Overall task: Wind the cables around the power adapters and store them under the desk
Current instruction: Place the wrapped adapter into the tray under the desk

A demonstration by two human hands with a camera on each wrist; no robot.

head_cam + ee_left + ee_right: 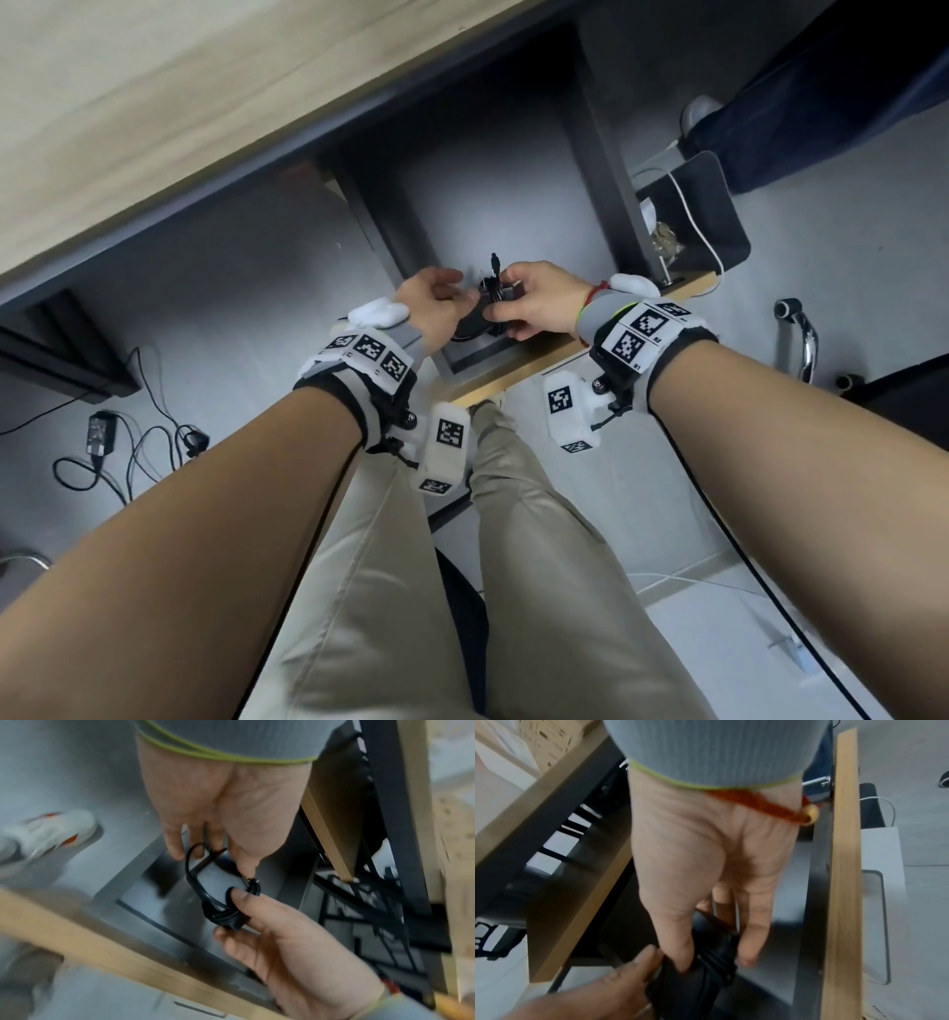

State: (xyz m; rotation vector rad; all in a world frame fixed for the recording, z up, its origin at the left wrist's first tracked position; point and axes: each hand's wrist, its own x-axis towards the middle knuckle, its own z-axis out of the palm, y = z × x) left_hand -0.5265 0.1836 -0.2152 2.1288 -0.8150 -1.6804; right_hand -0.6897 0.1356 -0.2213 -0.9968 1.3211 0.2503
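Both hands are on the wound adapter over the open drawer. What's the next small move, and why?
Probably tuck the loose plug end under the wraps. It sticks up free, while the cable is already coiled round the power adapter. The right hand grips the bundle; the left hand pinches near the plug and could do it.

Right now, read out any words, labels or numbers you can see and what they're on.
"R2": right wrist band, beside its upper marker.
"R1": same band, beside the lower marker.
Floor power adapter, its label: too small to read.
Held power adapter: no text visible.
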